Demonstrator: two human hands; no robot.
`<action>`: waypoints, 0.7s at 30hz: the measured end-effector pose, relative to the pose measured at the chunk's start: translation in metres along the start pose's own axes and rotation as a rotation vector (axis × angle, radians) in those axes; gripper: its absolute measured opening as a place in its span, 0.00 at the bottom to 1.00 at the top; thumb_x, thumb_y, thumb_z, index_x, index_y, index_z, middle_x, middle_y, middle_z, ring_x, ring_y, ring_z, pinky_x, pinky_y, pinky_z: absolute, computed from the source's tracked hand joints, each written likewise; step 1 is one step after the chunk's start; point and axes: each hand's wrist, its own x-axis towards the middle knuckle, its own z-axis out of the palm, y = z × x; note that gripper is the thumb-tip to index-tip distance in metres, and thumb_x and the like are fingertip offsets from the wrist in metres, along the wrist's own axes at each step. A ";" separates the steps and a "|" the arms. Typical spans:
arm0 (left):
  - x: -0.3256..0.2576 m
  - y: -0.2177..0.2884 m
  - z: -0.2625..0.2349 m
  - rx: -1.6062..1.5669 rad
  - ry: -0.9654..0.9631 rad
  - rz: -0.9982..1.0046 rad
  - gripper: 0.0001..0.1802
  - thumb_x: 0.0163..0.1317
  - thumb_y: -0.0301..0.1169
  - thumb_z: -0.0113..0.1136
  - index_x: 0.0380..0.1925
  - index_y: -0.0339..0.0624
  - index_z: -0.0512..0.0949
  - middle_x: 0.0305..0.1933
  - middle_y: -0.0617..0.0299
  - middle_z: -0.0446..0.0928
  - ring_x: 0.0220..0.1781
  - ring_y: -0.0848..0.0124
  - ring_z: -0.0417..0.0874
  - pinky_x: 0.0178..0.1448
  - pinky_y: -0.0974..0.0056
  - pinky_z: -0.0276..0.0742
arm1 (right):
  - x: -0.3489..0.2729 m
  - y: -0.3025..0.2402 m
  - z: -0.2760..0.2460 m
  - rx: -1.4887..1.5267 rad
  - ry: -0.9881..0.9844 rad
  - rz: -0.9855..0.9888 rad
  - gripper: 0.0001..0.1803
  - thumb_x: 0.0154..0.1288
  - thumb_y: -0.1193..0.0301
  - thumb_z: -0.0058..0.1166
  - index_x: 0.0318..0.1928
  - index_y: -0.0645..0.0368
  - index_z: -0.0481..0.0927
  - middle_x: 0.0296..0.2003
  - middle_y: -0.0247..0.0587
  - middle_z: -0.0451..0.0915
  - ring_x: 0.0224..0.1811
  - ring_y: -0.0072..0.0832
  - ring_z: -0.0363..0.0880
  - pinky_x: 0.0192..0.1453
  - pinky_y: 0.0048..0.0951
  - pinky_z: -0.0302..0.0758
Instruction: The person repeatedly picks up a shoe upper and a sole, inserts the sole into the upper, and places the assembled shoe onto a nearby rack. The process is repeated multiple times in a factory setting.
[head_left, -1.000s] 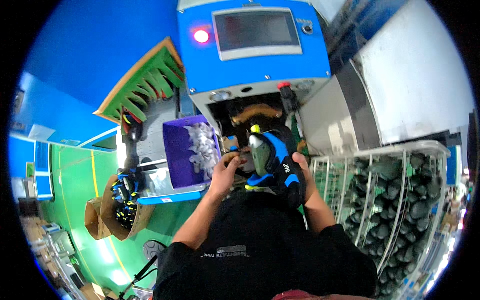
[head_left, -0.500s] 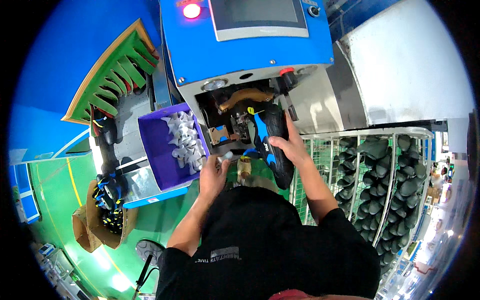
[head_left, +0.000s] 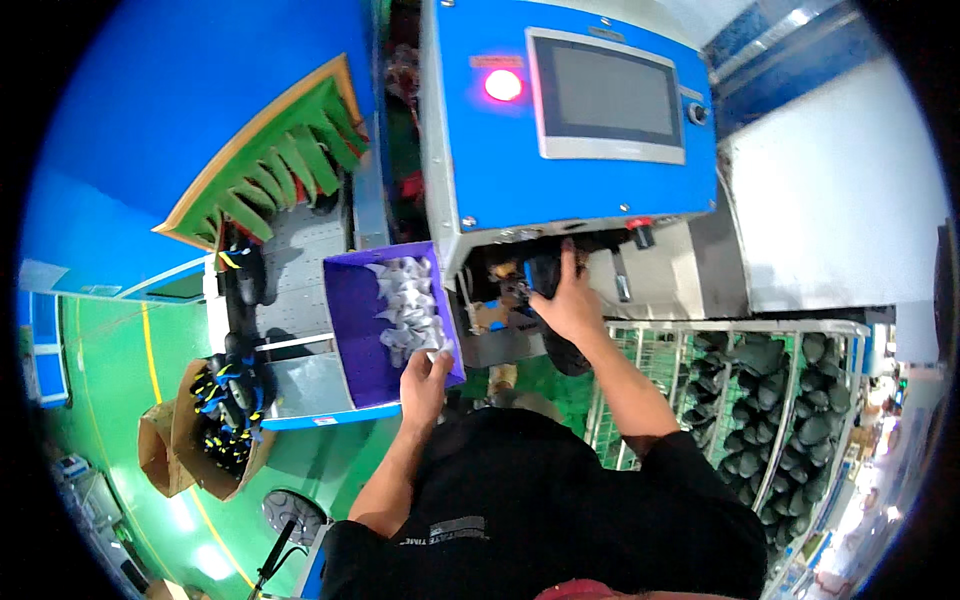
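Note:
My right hand (head_left: 573, 310) grips a black shoe (head_left: 568, 355) with a blue stripe. Its upper part is inside the opening of the blue machine (head_left: 490, 160), mostly hidden by my hand and the machine's housing. At the near right corner of a purple bin (head_left: 360, 345), my left hand (head_left: 424, 385) is closed in a pinch. A small white piece (head_left: 439, 354) shows at its fingertips. Several curved white pieces (head_left: 408, 290) lie heaped along the right side of the bin.
A lit red lamp (head_left: 503, 85) and a screen (head_left: 612, 97) are on the machine's face. Left of the bin stands a green slotted rack (head_left: 290, 165). Cardboard boxes (head_left: 185, 445) hold shoes at lower left. A wire cart (head_left: 680, 400) with many dark shoe-shaped pieces stands right.
The view has shifted, so the machine sits lower and further right. My right hand has pushed the shoe up into the machine opening. My left hand has moved from below the opening to the bin.

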 end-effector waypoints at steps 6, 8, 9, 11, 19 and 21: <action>0.026 -0.024 -0.042 0.346 0.306 0.114 0.29 0.68 0.46 0.64 0.61 0.36 0.74 0.50 0.42 0.84 0.51 0.48 0.87 0.54 0.51 0.80 | -0.012 0.015 0.022 -0.045 0.185 -0.096 0.63 0.61 0.49 0.67 0.84 0.48 0.36 0.64 0.84 0.67 0.49 0.68 0.83 0.45 0.52 0.85; 0.022 0.000 -0.047 0.317 0.185 0.024 0.24 0.69 0.46 0.62 0.57 0.40 0.79 0.47 0.42 0.86 0.51 0.48 0.88 0.56 0.52 0.81 | -0.016 0.014 0.020 0.004 0.179 -0.086 0.64 0.60 0.50 0.68 0.84 0.50 0.36 0.64 0.84 0.67 0.50 0.69 0.82 0.45 0.52 0.85; 0.019 0.009 -0.041 0.333 0.148 0.061 0.23 0.71 0.47 0.59 0.52 0.40 0.82 0.46 0.43 0.87 0.49 0.49 0.89 0.56 0.52 0.81 | -0.016 0.017 0.022 0.001 0.240 -0.109 0.64 0.60 0.51 0.68 0.84 0.50 0.37 0.63 0.83 0.67 0.50 0.69 0.82 0.44 0.52 0.85; 0.024 0.015 -0.024 0.359 0.003 0.089 0.24 0.71 0.49 0.57 0.51 0.40 0.84 0.48 0.42 0.86 0.51 0.50 0.88 0.57 0.52 0.81 | -0.021 0.023 0.028 -0.010 0.365 -0.146 0.63 0.59 0.53 0.69 0.83 0.51 0.39 0.62 0.81 0.68 0.49 0.69 0.82 0.44 0.53 0.85; -0.004 0.040 0.078 -0.392 -1.046 -0.352 0.42 0.73 0.69 0.46 0.65 0.43 0.73 0.51 0.53 0.83 0.48 0.60 0.85 0.57 0.56 0.82 | -0.161 0.049 0.056 0.066 0.425 -0.226 0.58 0.53 0.59 0.75 0.80 0.54 0.54 0.59 0.70 0.70 0.57 0.68 0.77 0.51 0.56 0.82; -0.019 0.006 0.106 -0.548 -1.033 -0.498 0.44 0.71 0.73 0.43 0.59 0.42 0.78 0.47 0.54 0.84 0.44 0.64 0.85 0.52 0.61 0.82 | -0.202 0.038 0.041 0.016 0.241 -0.123 0.57 0.53 0.59 0.75 0.80 0.52 0.57 0.60 0.67 0.72 0.58 0.66 0.78 0.55 0.53 0.82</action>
